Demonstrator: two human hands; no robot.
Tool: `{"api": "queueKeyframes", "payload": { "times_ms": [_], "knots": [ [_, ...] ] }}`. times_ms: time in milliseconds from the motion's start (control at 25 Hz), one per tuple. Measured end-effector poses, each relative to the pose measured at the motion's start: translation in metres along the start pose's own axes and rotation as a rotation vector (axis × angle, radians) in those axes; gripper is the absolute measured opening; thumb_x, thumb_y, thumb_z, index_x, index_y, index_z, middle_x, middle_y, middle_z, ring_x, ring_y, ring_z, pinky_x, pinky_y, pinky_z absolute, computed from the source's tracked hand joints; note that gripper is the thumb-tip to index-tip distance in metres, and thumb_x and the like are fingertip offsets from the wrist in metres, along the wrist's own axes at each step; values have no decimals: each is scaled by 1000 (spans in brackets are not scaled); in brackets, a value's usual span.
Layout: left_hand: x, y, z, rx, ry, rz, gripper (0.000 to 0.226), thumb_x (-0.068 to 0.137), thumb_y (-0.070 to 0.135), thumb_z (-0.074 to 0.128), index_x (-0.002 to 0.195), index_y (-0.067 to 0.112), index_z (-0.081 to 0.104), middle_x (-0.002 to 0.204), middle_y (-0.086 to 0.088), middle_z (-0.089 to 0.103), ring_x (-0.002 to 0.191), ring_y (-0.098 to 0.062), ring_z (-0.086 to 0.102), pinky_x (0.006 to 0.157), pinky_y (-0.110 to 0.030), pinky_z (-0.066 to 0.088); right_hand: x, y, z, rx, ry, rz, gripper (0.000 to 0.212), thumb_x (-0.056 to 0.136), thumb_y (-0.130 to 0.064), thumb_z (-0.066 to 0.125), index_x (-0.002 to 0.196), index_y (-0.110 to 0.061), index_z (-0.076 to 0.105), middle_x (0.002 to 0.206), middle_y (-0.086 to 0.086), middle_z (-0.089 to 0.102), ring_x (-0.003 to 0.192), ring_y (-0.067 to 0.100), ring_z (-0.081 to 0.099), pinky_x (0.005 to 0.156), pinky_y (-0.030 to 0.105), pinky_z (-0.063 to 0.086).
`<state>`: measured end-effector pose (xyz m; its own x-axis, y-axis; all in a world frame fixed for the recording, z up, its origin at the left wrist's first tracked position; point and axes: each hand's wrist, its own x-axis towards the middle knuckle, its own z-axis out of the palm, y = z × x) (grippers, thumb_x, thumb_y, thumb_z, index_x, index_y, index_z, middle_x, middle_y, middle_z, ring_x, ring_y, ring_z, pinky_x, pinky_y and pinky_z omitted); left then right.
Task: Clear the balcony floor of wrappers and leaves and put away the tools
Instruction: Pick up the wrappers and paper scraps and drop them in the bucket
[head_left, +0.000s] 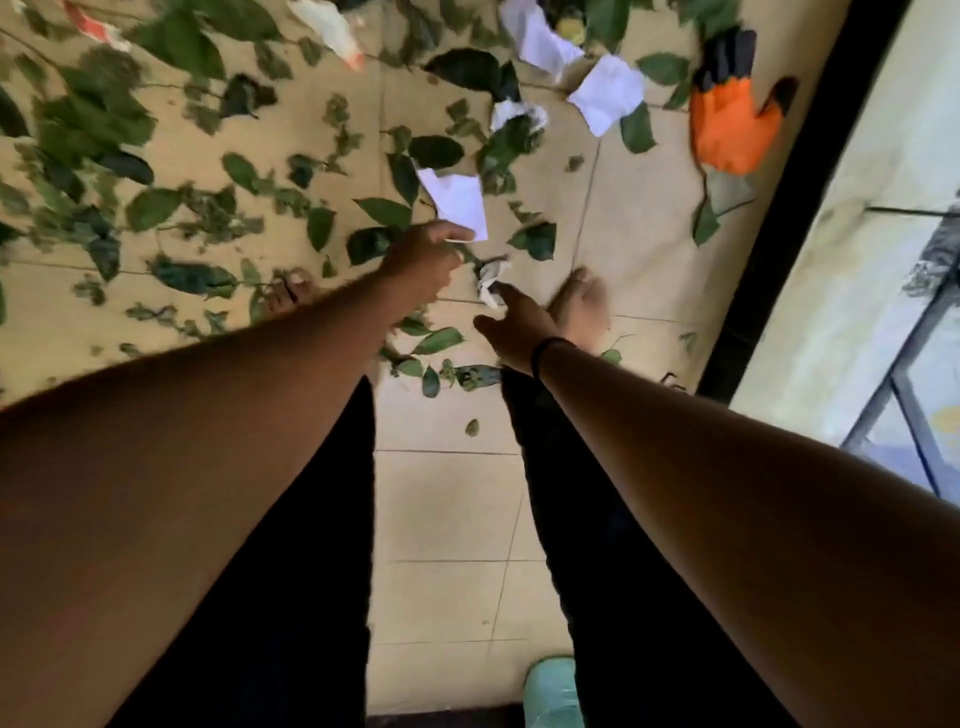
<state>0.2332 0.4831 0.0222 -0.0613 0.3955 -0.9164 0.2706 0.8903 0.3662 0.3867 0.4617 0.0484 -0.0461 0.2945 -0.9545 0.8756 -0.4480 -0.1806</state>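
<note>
Right hand (511, 325) fingertips touching crumpled wrapper (491, 283)

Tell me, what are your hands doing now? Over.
Left hand pinching white paper. Right hand open, reaching crumpled wrapper. Leaves all over floor.

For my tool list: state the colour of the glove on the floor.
The glove is orange and black, seen in the head view.

Bare-armed, barefoot person in black trousers (270, 597), thin black band (545, 353) on right wrist.
</note>
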Motion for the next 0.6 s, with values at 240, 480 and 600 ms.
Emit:
{"api": "queueKeyframes", "payload": {
  "times_ms": [240, 480, 600],
  "knots": [
    [119, 4, 27, 461, 118, 26, 51, 101, 19, 52, 150, 8, 40, 153, -20, 41, 139, -36, 41, 112, -37, 34, 97, 76, -22, -177, -26, 39, 76, 85, -64, 56, 153, -45, 31, 155, 15, 39, 139, 38, 39, 114, 44, 34],
    [85, 25, 10, 438, 460, 110, 31, 87, 21, 60, 110, 9, 76, 111, -11, 75, 109, -26, 68, 91, -31, 52, 68, 55, -36, -76, -49, 103, 61, 101, -41, 53, 156, -26, 30, 156, 4, 33, 145, 22, 30, 98, 15, 20],
    [47, 12, 6, 321, 394, 114, 13, 82, 13, 75, 94, 16, 80, 99, -1, 77, 92, -17, 70, 82, -24, 52, 81, 41, -25, 10, -17, -38, 57, 99, -21, 56, 153, -28, 37, 140, 6, 53, 130, 27, 51, 86, 18, 36]
  ]
}}
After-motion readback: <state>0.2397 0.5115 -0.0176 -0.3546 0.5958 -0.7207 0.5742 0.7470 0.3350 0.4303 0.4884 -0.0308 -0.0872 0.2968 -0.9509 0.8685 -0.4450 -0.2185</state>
